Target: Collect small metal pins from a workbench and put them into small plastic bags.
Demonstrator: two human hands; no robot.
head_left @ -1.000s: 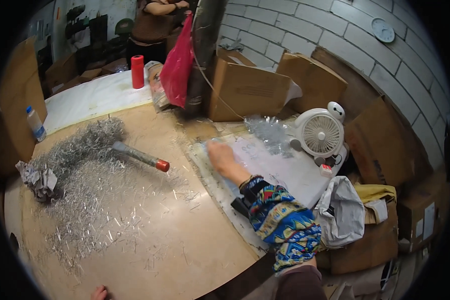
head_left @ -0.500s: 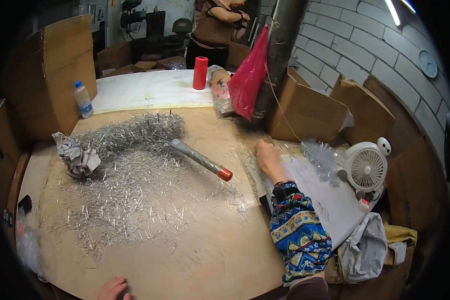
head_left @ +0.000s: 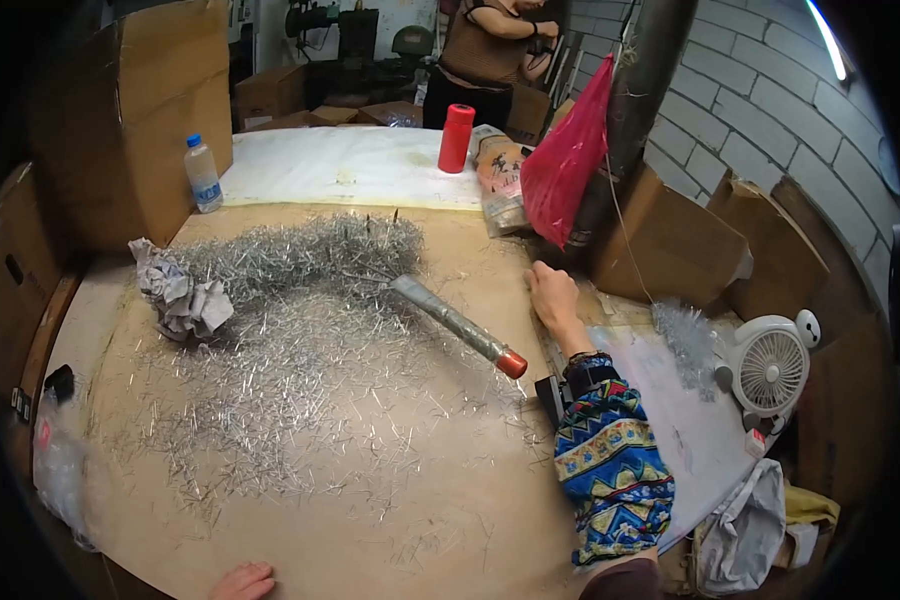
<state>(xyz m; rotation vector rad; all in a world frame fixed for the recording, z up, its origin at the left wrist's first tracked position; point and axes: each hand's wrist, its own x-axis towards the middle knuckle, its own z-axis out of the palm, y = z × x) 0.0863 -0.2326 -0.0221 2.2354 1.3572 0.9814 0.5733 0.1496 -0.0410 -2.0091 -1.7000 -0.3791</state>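
Note:
My right hand (head_left: 555,298) reaches forward to the right edge of the tan board (head_left: 410,560), its fingers curled; whatever lies in them, if anything, is hidden. A blue patterned sleeve covers that forearm. At the lower edge, my left hand (head_left: 245,582) rests on the near rim of the board, fingers laid out with nothing in them. Thin, silvery wire pins (head_left: 270,400) lie scattered over the board, heaped toward the back. A grey rod with a red end (head_left: 460,328) lies across the right side of the heap. Crumpled grey paper (head_left: 182,295) sits at its left.
Behind the board stand a red bottle (head_left: 456,138) and a clear water bottle (head_left: 204,174). A pink plastic bag (head_left: 570,155) hangs by a dark pillar (head_left: 650,90). Cardboard boxes (head_left: 670,235) and a white fan (head_left: 771,368) line the right. Another person (head_left: 478,50) stands at the back.
The view has swung left, so the scene sits farther right. Against the board, my right hand has shifted a little left and away from me. My left hand stays near the front rim.

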